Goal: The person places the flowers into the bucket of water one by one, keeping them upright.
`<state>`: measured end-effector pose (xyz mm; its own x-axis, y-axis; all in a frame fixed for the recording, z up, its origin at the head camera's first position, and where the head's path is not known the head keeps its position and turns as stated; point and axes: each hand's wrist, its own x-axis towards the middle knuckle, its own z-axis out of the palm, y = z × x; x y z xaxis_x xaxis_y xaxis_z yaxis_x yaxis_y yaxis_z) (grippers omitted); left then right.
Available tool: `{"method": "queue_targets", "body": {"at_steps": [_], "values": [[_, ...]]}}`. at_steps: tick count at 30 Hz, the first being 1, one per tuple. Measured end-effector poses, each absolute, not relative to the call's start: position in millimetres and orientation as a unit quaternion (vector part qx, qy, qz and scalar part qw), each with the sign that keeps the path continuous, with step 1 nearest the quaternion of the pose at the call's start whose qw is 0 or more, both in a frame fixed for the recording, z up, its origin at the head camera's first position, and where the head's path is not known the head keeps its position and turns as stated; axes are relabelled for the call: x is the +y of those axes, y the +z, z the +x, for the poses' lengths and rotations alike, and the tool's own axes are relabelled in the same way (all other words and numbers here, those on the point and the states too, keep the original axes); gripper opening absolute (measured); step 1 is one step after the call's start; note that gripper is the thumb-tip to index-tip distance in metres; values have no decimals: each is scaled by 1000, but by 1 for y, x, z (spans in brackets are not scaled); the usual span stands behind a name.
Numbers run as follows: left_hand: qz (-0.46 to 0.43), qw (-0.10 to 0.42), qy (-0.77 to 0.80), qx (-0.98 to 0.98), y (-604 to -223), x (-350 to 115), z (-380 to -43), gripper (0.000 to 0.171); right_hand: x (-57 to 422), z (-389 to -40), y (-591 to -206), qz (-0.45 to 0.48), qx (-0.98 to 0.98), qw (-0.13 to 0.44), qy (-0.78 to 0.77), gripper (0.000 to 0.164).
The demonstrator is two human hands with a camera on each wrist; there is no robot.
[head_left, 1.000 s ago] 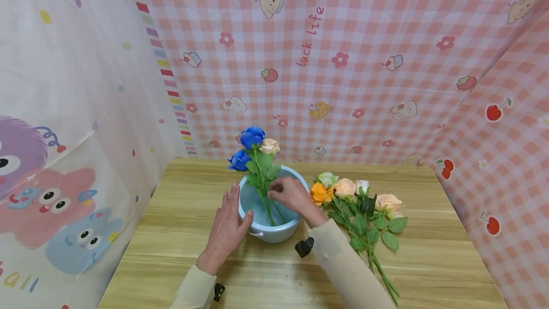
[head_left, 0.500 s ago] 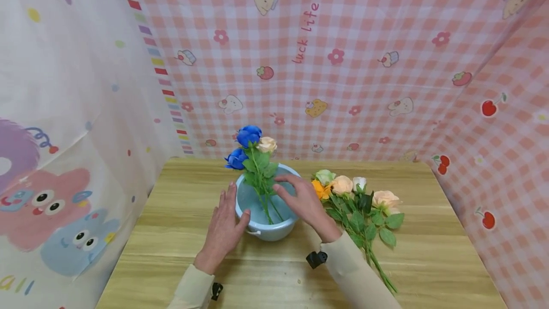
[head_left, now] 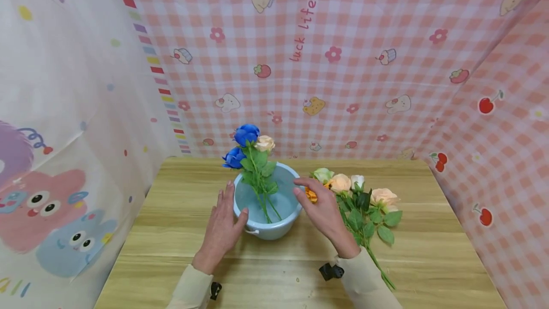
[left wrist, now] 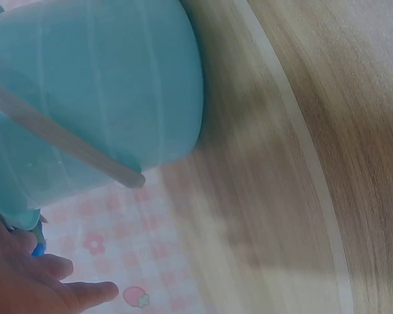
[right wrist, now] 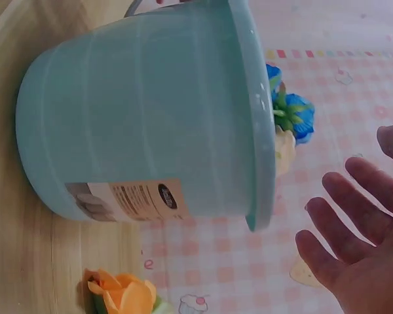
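A light blue bucket (head_left: 270, 231) stands upright on the table. Inside it lean two blue flowers (head_left: 246, 135) and a cream rose (head_left: 264, 143), their blooms over the far left rim and their stems reaching the bottom. My left hand (head_left: 220, 228) rests with straight fingers at the bucket's left rim. To the right of the bucket, my right hand (head_left: 322, 208) hovers with fingers spread and holds nothing. It partly covers an orange flower (head_left: 310, 195). In the right wrist view, the right hand's fingers (right wrist: 350, 216) are apart from the bucket's rim.
Right of the bucket lies a bunch of flowers: a green one (head_left: 322, 174), a peach rose (head_left: 340, 183), a white rose (head_left: 357, 182) and another peach rose (head_left: 384, 198). Their stems point toward the front. Checked cloth (head_left: 274, 94) hangs behind the wooden table (head_left: 171, 242).
My right hand has let go of a flower stem in the bucket, opened and moved right, out past the rim. The left hand stays at the bucket's left side.
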<state>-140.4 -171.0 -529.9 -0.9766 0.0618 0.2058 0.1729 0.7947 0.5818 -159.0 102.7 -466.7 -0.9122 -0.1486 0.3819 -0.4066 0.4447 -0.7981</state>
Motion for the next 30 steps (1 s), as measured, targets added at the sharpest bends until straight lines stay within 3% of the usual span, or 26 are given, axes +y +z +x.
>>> {"method": "queue_targets", "body": {"at_steps": [18,30], "values": [[-63,84,-314,-944,-529,-173,-140,82,145,-138,-462,132,-814,196,530,22],[-61,78,-316,-944,-529,-172,-140,82,184,-121,-473,59,-798,174,574,22]]}}
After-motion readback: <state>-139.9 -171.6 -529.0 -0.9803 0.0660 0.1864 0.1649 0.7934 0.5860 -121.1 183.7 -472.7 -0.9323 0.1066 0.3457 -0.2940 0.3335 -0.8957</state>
